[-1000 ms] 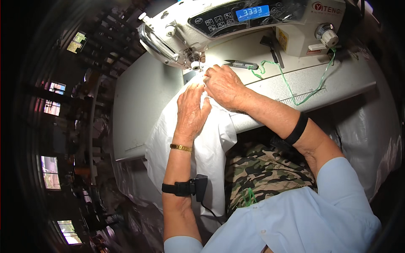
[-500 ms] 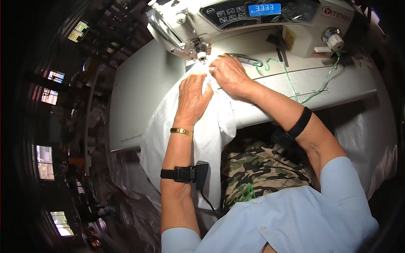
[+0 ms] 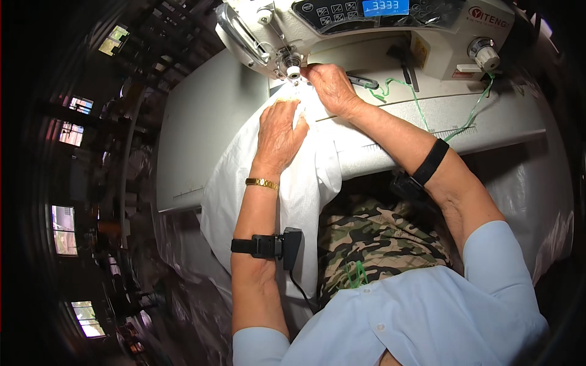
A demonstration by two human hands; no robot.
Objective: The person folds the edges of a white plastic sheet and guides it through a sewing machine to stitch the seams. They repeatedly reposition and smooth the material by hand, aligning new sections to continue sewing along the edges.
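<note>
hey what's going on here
A person is working at a white sewing machine. The left hand rests on white cloth in front of the needle area. The right hand is close beside that area; whether it pinches the cloth is hidden. Thread snips and a green cord lie to its right.

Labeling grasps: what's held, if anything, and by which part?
Left hand rests on white fabric, at the part nearest the sewing machine; right hand has fingertips partly hidden. Grip can't be told.
</note>
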